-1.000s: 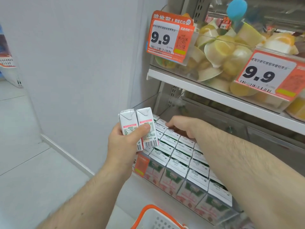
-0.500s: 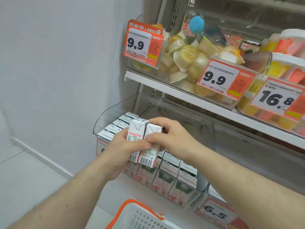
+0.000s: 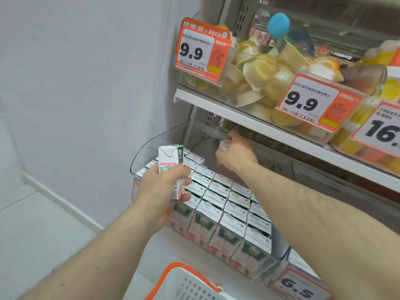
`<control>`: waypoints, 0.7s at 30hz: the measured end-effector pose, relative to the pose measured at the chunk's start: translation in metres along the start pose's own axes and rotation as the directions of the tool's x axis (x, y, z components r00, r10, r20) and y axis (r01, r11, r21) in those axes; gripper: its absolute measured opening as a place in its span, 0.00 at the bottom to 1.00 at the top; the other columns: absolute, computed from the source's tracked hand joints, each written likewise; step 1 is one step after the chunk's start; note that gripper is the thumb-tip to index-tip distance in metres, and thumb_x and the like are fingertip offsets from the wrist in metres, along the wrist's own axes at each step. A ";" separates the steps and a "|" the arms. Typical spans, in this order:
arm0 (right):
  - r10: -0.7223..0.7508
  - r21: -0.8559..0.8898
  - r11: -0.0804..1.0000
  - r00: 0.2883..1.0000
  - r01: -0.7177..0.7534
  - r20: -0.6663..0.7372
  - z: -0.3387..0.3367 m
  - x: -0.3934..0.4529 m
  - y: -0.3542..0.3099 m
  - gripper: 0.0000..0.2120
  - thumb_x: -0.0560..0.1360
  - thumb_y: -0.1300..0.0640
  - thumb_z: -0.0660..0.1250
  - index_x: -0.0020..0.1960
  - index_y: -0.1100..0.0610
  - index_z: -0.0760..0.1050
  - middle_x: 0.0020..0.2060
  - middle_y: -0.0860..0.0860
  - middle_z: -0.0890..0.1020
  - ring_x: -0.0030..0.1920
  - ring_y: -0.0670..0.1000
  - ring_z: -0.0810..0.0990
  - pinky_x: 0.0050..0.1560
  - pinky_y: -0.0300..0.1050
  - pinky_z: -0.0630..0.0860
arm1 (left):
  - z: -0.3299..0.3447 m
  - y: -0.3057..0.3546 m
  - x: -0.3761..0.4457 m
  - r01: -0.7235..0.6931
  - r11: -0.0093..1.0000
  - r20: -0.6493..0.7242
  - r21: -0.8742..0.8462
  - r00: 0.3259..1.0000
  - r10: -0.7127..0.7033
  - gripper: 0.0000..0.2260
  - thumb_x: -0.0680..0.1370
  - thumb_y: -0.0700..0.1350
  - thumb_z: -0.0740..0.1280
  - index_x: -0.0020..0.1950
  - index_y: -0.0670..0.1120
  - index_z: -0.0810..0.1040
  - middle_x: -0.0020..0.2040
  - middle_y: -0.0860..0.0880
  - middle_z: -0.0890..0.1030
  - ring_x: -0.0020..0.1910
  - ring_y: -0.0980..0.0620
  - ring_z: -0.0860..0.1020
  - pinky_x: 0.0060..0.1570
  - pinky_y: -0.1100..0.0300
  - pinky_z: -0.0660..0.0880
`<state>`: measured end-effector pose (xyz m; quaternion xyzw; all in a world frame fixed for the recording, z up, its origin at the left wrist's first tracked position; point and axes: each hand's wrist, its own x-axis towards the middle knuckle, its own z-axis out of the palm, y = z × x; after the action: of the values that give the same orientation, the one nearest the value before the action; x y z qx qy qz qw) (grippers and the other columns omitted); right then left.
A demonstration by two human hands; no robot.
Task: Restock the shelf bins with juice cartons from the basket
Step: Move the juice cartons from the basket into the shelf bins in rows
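My left hand [image 3: 161, 187] grips one small white juice carton [image 3: 170, 161] upright, just in front of the clear shelf bin [image 3: 151, 146]. The bin holds several rows of the same cartons [image 3: 225, 204], white tops up, with pink and green fronts. My right hand [image 3: 234, 152] reaches deep into the back of the bin under the upper shelf, closed around a second carton [image 3: 225, 145] that is blurred and mostly hidden by the fingers. The white basket with an orange rim [image 3: 184, 280] shows at the bottom edge, below both arms.
The white upper shelf [image 3: 249, 113] hangs low over the bin's back, carrying clear bins of yellow jelly cups [image 3: 266, 70] and orange price tags [image 3: 201, 50]. A grey wall [image 3: 97, 83] closes the left side. Another bin with a 6.5 tag [image 3: 298, 286] sits at the right.
My right hand took one of the two cartons from my left hand and carried it to the back of the bin. My left hand keeps a single carton.
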<state>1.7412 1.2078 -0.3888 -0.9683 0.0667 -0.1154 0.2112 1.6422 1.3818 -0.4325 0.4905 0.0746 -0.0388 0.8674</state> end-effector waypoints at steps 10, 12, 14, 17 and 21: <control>0.243 0.245 0.894 0.866 -0.375 0.438 0.041 0.025 0.008 0.05 0.76 0.54 0.67 0.46 0.55 0.73 0.40 0.52 0.76 0.37 0.50 0.74 0.35 0.42 0.69 | -0.003 0.003 0.001 0.013 1.000 0.019 -0.004 1.000 -0.013 0.09 0.74 0.39 0.69 0.54 0.44 0.79 0.42 0.48 0.84 0.43 0.50 0.82 0.28 0.60 0.73; 0.236 0.356 0.816 0.825 -0.455 0.513 0.039 0.029 0.011 0.03 0.74 0.57 0.62 0.45 0.57 0.71 0.37 0.53 0.76 0.32 0.51 0.76 0.33 0.42 0.71 | -0.003 0.003 0.001 0.023 1.000 0.026 -0.005 0.999 -0.022 0.10 0.74 0.38 0.69 0.54 0.43 0.78 0.46 0.46 0.83 0.43 0.51 0.82 0.26 0.61 0.74; 0.228 0.312 0.829 0.790 -0.464 0.568 0.038 0.034 0.016 0.02 0.72 0.62 0.61 0.44 0.57 0.69 0.36 0.54 0.77 0.30 0.52 0.77 0.31 0.43 0.73 | -0.003 0.003 0.001 0.023 1.000 0.027 -0.001 0.999 -0.023 0.09 0.74 0.38 0.69 0.54 0.44 0.78 0.47 0.45 0.83 0.43 0.51 0.82 0.26 0.61 0.74; 0.224 0.248 0.864 0.775 -0.439 0.591 0.039 0.040 0.022 0.05 0.71 0.64 0.64 0.47 0.57 0.73 0.40 0.55 0.79 0.36 0.53 0.78 0.37 0.44 0.75 | -0.002 0.002 0.002 0.014 1.000 0.028 -0.004 0.999 -0.014 0.10 0.74 0.39 0.69 0.54 0.44 0.78 0.49 0.44 0.83 0.45 0.50 0.82 0.26 0.61 0.73; 0.215 0.206 0.878 0.741 -0.432 0.636 0.039 0.046 0.030 0.12 0.69 0.60 0.67 0.52 0.58 0.77 0.45 0.55 0.81 0.43 0.55 0.78 0.48 0.48 0.75 | -0.002 0.002 0.003 0.025 1.000 0.028 -0.017 0.999 -0.024 0.13 0.71 0.40 0.71 0.55 0.43 0.78 0.49 0.44 0.83 0.44 0.50 0.82 0.24 0.61 0.73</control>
<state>1.7932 1.1882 -0.4271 -0.8758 0.1458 0.2233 0.4023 1.6455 1.3845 -0.4318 0.4813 0.0689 -0.0556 0.8721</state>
